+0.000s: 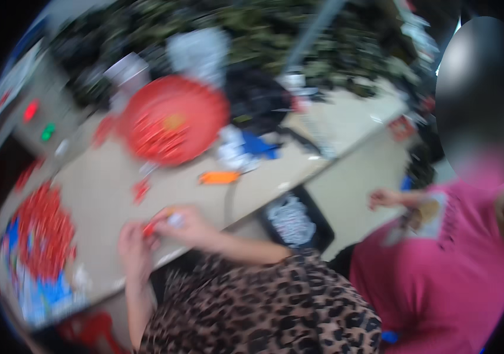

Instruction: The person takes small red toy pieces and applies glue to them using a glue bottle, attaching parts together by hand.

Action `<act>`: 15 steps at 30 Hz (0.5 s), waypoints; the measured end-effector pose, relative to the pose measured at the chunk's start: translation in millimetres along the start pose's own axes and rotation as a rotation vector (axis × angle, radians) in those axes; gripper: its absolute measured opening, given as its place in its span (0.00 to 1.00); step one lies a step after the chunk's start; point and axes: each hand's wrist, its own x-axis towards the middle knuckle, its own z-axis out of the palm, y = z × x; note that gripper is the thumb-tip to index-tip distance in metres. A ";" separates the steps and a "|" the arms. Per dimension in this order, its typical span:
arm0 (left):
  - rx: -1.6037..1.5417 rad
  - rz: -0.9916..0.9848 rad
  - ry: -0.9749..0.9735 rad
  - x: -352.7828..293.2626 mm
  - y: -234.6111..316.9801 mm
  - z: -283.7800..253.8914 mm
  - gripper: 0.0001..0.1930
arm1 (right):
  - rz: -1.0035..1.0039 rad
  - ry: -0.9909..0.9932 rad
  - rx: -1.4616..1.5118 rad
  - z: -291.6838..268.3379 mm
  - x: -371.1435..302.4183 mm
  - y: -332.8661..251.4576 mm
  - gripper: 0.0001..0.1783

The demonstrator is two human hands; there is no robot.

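Note:
Near the front edge of the table, my two hands meet, both blurred. My left hand [137,245] is closed, with its fingertips on a small red piece [148,229]. From the other side, my right hand [187,227] pinches that piece. A small white spot [176,220] shows at the right hand's fingers; what it is, I cannot make out. On the left lies a large heap of similar red pieces [45,230] on a blue and white plastic bag [54,295]. Beyond my hands stands a round red basin [207,115] with more red pieces in it.
An orange tool-like object [219,177] and a blue and white cloth [258,146] lie right of the basin. A grey machine [39,100] with red and green buttons stands left. Dark green material [334,44] is piled behind. A co-worker in pink [440,265] stands right, by a black bin [319,227].

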 end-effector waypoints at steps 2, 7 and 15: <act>-0.045 0.023 -0.124 7.0 -8.0 0.0 0.07 | -0.032 0.120 -0.184 -7.4 -3.0 4.3 0.09; -0.049 0.064 -0.125 7.4 -12.4 -6.8 0.07 | -0.078 0.051 -0.232 -10.7 1.3 13.2 0.07; 0.001 0.036 -0.121 3.7 -4.6 -6.5 0.09 | -0.176 0.064 -0.227 -8.4 0.5 14.4 0.05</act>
